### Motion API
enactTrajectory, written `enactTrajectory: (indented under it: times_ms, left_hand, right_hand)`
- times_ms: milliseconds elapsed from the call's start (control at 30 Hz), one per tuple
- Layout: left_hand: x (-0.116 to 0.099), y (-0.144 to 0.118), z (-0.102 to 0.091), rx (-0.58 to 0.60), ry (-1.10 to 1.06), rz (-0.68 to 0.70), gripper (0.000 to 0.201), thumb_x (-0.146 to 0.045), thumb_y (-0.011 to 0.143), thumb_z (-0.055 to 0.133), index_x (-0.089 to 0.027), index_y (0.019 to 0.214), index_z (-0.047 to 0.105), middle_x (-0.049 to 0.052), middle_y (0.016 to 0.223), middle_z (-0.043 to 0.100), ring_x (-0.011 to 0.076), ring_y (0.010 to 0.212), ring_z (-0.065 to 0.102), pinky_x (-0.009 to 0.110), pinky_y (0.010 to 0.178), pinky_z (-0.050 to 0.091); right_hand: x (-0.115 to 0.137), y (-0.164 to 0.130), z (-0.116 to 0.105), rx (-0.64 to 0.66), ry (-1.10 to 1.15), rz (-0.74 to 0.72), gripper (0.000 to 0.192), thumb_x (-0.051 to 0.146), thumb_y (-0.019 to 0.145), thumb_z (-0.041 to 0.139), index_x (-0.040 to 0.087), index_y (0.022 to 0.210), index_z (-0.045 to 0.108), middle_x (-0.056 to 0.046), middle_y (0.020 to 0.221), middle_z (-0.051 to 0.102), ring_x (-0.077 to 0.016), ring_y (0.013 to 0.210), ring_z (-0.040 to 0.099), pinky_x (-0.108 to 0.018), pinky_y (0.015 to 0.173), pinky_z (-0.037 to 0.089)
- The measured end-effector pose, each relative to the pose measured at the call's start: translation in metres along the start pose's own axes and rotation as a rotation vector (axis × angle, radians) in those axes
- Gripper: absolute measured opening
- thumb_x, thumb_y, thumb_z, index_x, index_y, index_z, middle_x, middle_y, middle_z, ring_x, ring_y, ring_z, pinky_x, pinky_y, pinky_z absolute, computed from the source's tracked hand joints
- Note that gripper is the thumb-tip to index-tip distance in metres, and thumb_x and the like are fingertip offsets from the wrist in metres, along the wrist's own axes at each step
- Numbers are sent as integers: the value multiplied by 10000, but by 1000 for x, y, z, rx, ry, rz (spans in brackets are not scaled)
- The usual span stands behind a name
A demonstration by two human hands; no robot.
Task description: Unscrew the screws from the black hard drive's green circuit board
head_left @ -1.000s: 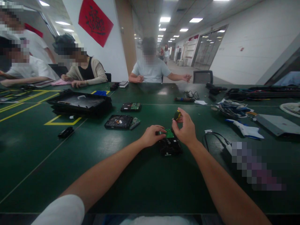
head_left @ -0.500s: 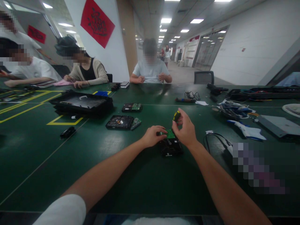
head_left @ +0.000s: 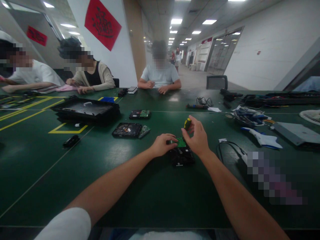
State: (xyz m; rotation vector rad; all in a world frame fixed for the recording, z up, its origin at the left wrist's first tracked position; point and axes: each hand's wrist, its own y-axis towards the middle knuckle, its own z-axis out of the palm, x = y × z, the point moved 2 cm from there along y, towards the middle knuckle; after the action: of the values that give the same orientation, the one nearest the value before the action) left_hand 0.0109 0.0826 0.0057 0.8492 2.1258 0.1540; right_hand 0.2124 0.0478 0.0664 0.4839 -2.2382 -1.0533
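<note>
A hard drive [head_left: 183, 156] lies on the table in front of me, its green circuit board [head_left: 181, 142] facing up at the far end. My left hand [head_left: 163, 145] grips the drive's left side, fingers and thumb over the board's edge. In my right hand [head_left: 198, 136] is a screwdriver [head_left: 187, 123] with a yellow and black handle, pinched near its top. The handle stands above the board's right part; the shaft and tip are hidden or too small to make out.
Left of my hands lie another hard drive [head_left: 127, 130], a loose circuit board [head_left: 144, 131] and a further drive [head_left: 140, 114]. Beyond them is a black tray-like casing [head_left: 86, 110]. To the right are a cable [head_left: 232, 144], gloves [head_left: 262, 137] and a metal box [head_left: 297, 133]. Several people sit opposite.
The screwdriver's handle has turned slightly in my right hand, which has shifted a little left. My left hand stays on the drive. The person opposite has lowered a hand to the table.
</note>
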Motion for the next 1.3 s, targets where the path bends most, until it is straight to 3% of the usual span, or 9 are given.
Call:
enactTrajectory:
  times_ms: [533, 733, 900, 1067, 1300]
  left_hand:
    - [0, 0, 0, 18, 0, -9, 255, -371, 871, 760, -289, 1108, 798, 54, 1287, 727, 251, 1193, 677, 430, 1114, 479]
    - [-1, 0, 0, 1, 11, -5, 254, -380, 879, 750, -285, 1110, 796, 55, 1289, 726, 248, 1190, 676, 417, 1096, 489]
    - [1, 0, 0, 0, 9, 4, 251, -383, 874, 755, -293, 1105, 797, 46, 1287, 729, 250, 1179, 681, 420, 1092, 491]
    - [2, 0, 1, 0, 10, 2, 258, -390, 877, 751, -292, 1112, 795, 50, 1288, 728, 251, 1169, 686, 425, 1095, 490]
    - [1, -1, 0, 10, 17, -8, 264, -380, 877, 749, -298, 1125, 792, 47, 1298, 722, 255, 1177, 676, 435, 1095, 487]
  right_hand:
    - [3, 1, -2, -8, -1, -25, 633, 270, 950, 582, 252, 1541, 357, -131, 1224, 602, -222, 829, 665, -459, 816, 642]
    - [5, 1, -4, -33, -29, -14, 624, 303, 936, 626, 242, 1514, 400, -111, 1167, 593, -208, 824, 642, -402, 726, 641]
    - [4, 1, -3, -13, -9, -23, 662, 254, 946, 583, 232, 1558, 329, -128, 1218, 582, -194, 796, 633, -407, 747, 643]
    - [3, 1, -2, -54, -17, -9, 597, 322, 925, 649, 227, 1470, 427, -125, 1184, 574, -215, 837, 639, -385, 654, 645]
    - [2, 0, -2, -35, 17, -12, 632, 259, 940, 603, 224, 1524, 366, -144, 1258, 581, -221, 908, 673, -388, 731, 660]
